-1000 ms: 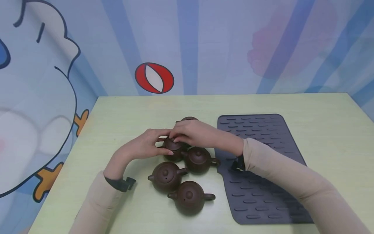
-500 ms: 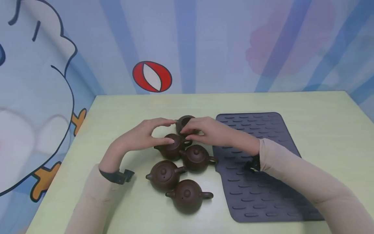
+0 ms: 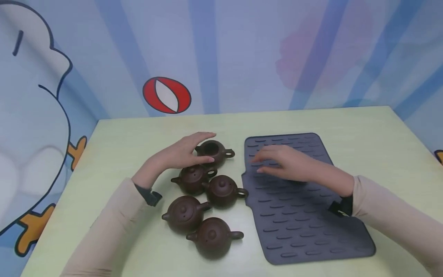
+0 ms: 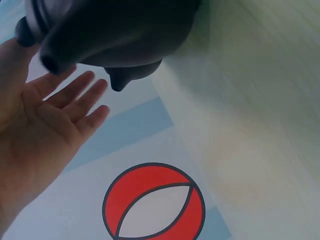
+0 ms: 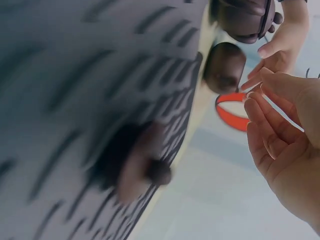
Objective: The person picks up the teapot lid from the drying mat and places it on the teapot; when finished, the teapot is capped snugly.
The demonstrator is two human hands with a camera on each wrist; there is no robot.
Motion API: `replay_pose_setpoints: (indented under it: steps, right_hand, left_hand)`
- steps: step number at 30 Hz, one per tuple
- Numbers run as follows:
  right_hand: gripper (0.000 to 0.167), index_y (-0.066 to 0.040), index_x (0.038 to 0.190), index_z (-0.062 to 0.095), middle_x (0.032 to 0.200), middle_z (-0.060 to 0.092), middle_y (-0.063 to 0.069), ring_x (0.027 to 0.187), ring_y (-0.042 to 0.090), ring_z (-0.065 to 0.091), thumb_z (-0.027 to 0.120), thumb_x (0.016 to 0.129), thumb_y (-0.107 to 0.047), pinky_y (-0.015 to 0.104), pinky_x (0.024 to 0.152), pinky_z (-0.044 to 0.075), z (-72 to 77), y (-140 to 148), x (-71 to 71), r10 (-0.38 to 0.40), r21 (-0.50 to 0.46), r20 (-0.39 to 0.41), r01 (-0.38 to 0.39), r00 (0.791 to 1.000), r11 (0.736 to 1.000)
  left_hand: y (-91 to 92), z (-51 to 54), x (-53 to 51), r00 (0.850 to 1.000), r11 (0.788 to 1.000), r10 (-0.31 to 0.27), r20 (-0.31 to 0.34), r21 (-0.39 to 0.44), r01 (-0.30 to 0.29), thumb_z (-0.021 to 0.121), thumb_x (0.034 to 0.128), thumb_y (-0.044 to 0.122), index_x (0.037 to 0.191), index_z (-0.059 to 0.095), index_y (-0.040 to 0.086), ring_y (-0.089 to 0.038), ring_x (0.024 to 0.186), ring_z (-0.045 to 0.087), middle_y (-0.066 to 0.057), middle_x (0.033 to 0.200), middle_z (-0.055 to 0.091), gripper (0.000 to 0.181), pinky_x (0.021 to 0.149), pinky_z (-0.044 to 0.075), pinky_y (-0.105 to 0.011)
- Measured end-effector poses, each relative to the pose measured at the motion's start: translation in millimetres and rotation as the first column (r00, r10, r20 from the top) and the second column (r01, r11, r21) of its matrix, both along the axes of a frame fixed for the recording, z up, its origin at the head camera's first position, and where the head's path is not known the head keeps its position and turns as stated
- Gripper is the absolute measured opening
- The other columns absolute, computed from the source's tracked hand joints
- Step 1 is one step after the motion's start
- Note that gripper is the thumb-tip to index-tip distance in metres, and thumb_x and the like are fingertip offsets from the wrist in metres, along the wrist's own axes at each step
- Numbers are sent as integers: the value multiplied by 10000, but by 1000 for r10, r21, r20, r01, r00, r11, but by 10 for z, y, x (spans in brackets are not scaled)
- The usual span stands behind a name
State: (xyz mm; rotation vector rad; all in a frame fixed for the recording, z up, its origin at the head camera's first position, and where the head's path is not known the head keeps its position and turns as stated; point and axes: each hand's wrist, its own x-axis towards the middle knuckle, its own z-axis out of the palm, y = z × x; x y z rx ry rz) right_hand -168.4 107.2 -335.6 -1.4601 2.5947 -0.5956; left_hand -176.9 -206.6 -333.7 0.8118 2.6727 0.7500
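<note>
A dark brown teapot (image 3: 219, 157) at the back of a cluster has no lid, and its round opening shows. My left hand (image 3: 181, 151) reaches over its left side, fingers extended above the far rim and thumb out in front. In the left wrist view the left palm (image 4: 45, 117) and spread fingers are empty, near the teapot undersides. My right hand (image 3: 288, 163) hovers over the dark grey mat (image 3: 290, 215), fingers loosely bent with nothing between them. A round teapot lid (image 5: 135, 162) with a knob sits on the mat, blurred; the right hand mostly hides it in the head view.
Lidded teapots stand close together in front: one (image 3: 192, 181) at the thumb, one (image 3: 223, 192) beside the mat's edge, one (image 3: 182, 215) to the left, one (image 3: 212, 239) nearest. They rest on a pale green table (image 3: 149, 238) against a printed backdrop (image 3: 238, 57).
My right hand has moved right, from the teapots to above the mat. The left hand has moved from the second teapot to the lidless one behind it. The view has turned slightly right.
</note>
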Motion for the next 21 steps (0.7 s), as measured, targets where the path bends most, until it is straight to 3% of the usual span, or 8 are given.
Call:
replay_pose_setpoints:
  steps: [5,10,14,21]
  right_hand:
    - [307,-135,1173,638,1148,618,-5,1020,148,597,661,877,-214,337,782,520,-62,278,69,-67,20,-7,67,998,998]
    - [310,-131,1147,650,1111,629,-1,974,147,611,695,845,-185,332,753,522,-115,497,141,-115,41,-24,116,993,992]
    - [293,-141,1119,662,1095,637,-24,1016,156,607,708,830,-161,340,805,525,-163,673,226,-146,41,-26,147,989,988]
    - [283,-151,1081,680,1122,637,8,1067,221,588,725,805,-110,401,843,515,-227,843,285,-177,-12,-74,176,981,984]
  left_hand:
    - [18,-5,-49,1000,1000,-8,-17,-4,7,661,867,324,1417,395,102,-255,1353,324,-96,1438,404,650,1097,300,-441]
    - [-57,-45,-100,999,999,14,42,-29,-13,674,853,352,1421,388,97,-269,1308,383,-106,1421,422,685,1057,350,-467]
    - [-98,-96,-118,996,1000,13,86,-28,-11,681,844,374,1427,377,99,-270,1304,388,-105,1424,419,713,1053,352,-478]
    - [-81,-104,-133,998,999,9,61,-48,-6,678,843,388,1431,367,86,-282,1329,358,-120,1435,404,731,1070,333,-468]
